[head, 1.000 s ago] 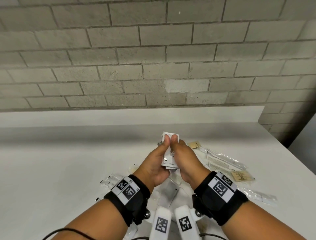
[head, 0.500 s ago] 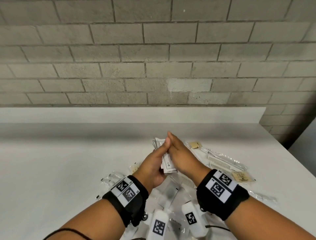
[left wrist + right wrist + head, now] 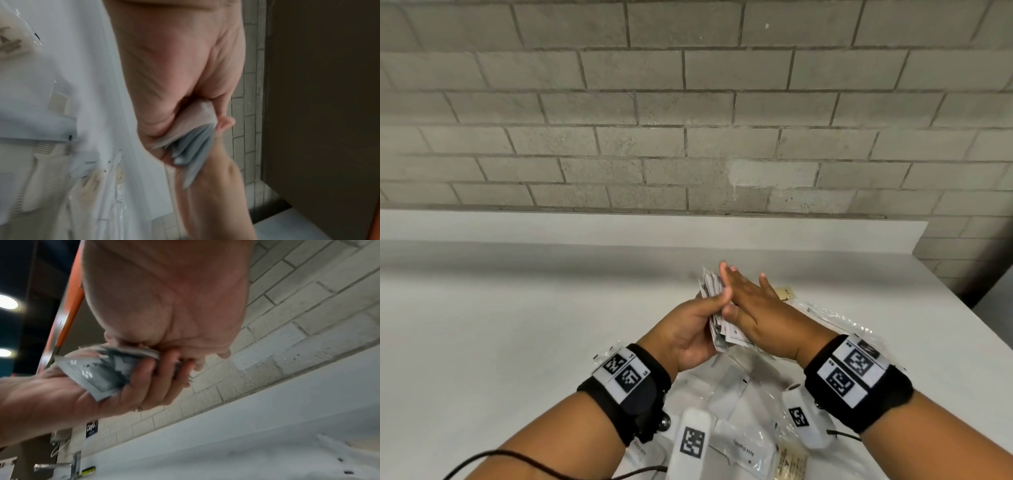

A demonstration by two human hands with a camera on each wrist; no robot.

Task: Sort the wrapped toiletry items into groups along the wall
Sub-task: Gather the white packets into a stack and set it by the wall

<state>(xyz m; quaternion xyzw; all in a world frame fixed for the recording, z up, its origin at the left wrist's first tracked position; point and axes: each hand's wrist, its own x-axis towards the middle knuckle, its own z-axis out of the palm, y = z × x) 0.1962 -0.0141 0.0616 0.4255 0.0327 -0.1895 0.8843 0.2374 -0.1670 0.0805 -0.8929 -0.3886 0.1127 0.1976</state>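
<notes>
A stack of white sachets [image 3: 709,285] stands on edge above the white table [image 3: 517,325], a little fanned at its top. My left hand [image 3: 697,317] grips it from the left, thumb on the near side and fingers curled round the far side. My right hand [image 3: 748,296] lies flat against the stack's right face with straight fingers. The left wrist view shows the grey sachets [image 3: 191,146] wedged in my left hand [image 3: 174,73]. In the right wrist view my left hand's fingers [image 3: 148,382] wrap the sachets [image 3: 98,371] under my right hand [image 3: 174,305].
Beneath my wrists lies a loose pile of wrapped items, among them a sachet marked Toothpaste [image 3: 743,448]. Clear-wrapped combs [image 3: 835,318] and a small tan packet [image 3: 786,293] lie to the right. A low white ledge [image 3: 619,229] runs under the brick wall [image 3: 688,137].
My right hand has gone from pinching the top of the stack to lying flat along its right face. The stack has dropped lower in my left hand and fanned slightly.
</notes>
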